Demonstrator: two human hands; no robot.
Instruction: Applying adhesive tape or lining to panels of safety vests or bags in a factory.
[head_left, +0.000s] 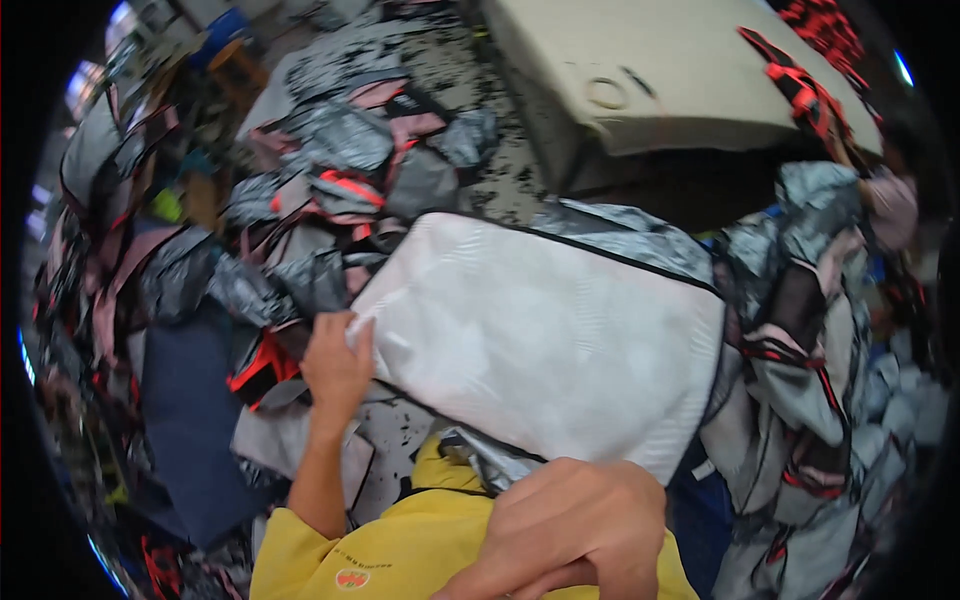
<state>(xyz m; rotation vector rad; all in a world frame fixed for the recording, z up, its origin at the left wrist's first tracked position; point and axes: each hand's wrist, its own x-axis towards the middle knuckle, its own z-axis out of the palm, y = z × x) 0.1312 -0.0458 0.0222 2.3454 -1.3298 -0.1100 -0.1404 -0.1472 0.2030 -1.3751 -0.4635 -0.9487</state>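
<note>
A large white fabric panel [530, 330] with rounded corners and black edging lies across the middle, in front of my body. Crinkled silver sheeting [640, 235] sticks out from under its far edge, and more shows at its near edge. My left hand [338, 362] grips the panel's left edge, thumb on top and fingers folded round it. Close to the camera, my right hand [575, 520] is raised over the panel's near right part with its fingers curled closed. Whatever it may hold is hidden behind the knuckles.
Heaps of silver, grey, pink and red-trimmed fabric pieces [345, 140] cover the floor at left and beyond. Another pile [800, 390] rises close on the right. A cream-topped table [680, 70] at the far right carries a ring-shaped item and red straps. Dark blue sheeting [190, 420] lies at left.
</note>
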